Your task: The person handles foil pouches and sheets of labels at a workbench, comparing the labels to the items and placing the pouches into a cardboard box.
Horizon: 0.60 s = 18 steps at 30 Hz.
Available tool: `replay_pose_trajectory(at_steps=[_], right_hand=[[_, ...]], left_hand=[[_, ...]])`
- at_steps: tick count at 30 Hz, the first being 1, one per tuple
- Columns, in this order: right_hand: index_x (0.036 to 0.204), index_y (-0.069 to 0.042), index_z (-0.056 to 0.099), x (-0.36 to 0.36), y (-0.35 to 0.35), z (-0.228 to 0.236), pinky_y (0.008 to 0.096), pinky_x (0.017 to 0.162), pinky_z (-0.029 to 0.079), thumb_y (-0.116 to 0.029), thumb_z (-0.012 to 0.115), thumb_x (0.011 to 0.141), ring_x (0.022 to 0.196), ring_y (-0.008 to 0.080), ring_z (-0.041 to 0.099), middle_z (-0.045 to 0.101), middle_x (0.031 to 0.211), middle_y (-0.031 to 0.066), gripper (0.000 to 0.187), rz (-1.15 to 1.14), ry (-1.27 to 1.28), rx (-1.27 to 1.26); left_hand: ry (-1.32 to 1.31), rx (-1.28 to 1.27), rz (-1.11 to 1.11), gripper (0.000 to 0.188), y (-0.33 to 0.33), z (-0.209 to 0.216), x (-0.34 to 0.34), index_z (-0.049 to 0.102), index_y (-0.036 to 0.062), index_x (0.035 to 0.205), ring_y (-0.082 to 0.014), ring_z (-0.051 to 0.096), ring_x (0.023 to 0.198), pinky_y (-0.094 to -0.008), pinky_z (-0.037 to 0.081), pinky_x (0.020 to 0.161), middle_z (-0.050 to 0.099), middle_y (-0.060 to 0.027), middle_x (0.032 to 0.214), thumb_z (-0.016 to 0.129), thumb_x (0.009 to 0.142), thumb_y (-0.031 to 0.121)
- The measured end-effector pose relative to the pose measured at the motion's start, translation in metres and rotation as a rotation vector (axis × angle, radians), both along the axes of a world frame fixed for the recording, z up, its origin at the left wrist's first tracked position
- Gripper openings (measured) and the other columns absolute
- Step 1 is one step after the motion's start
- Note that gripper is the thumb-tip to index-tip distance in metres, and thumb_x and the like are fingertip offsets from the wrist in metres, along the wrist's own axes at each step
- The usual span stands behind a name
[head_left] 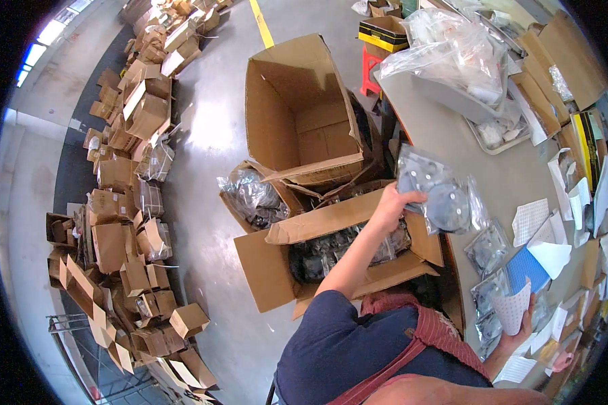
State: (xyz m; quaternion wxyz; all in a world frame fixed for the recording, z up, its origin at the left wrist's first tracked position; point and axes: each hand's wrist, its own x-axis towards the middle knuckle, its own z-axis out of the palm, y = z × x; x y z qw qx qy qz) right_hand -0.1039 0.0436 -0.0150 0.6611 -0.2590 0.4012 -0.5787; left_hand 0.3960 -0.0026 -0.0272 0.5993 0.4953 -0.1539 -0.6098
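Observation:
My left hand (393,206) is closed on the edge of a clear plastic bag (446,202) with dark, round-shaped parts inside. The bag is held up over the border between an open carton (263,270) and the table. Small bagged dark items (331,251) fill that carton below my left forearm. Over the table, my right hand (520,331) grips a curled white label sheet (513,310) printed in small rows. More clear bags with dark parts (490,250) lie on the table beside it, next to a blue sheet (525,268).
A tall open carton (304,115) stands ahead on the floor, with a smaller box of bagged parts (253,196) at its left. Many cardboard boxes (125,243) are piled along the left. A grey bin (446,91) heaped with plastic bags sits at the table's far end.

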Motion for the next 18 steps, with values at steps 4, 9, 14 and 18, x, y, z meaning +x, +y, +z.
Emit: replay_pose_trajectory(at_steps=[4,9,14,18], right_hand=[[0.148,0.002,0.031,0.01,-0.003,-0.003,0.0502,0.111,0.035,-0.015,0.057,0.084,0.131,0.0337,0.046,0.041,0.147,0.0184,0.071,-0.003,0.051,-0.005],[0.15,0.003,0.028,0.019,0.0,0.009,0.0468,0.111,0.036,-0.021,0.057,0.083,0.132,0.0343,0.045,0.04,0.148,0.0198,0.076,0.03,0.053,0.022],[0.15,0.003,0.028,0.003,0.008,-0.002,0.0442,0.112,0.035,-0.023,0.059,0.082,0.133,0.0329,0.045,0.04,0.148,0.0205,0.079,-0.1,0.088,0.036],[0.149,0.004,0.028,-0.008,0.023,0.014,0.0441,0.112,0.033,-0.027,0.062,0.083,0.134,0.0315,0.043,0.041,0.148,0.0184,0.08,-0.209,0.103,0.001]], left_hand=[[0.07,-0.111,0.287,0.033,-0.011,0.01,0.034,0.063,0.0018,0.104,-0.0156,0.065,0.078,-0.0299,0.054,0.071,0.066,-0.0048,0.093,0.074,0.074,0.009],[0.11,-0.319,0.81,0.046,-0.021,0.001,0.1,0.053,-0.0018,0.121,-0.0226,0.061,0.103,-0.0386,0.057,0.087,0.061,-0.0095,0.113,0.073,0.085,0.02],[0.176,-0.222,0.409,0.09,-0.035,-0.005,0.082,0.011,-0.0099,0.148,-0.0362,0.044,0.133,-0.0466,0.046,0.106,0.033,-0.0278,0.147,0.053,0.096,0.051],[0.023,-0.131,-0.028,0.045,-0.05,-0.017,-0.017,0.052,-0.0065,0.126,-0.0251,0.062,0.108,-0.0396,0.053,0.094,0.062,-0.0155,0.117,0.064,0.093,0.021]])
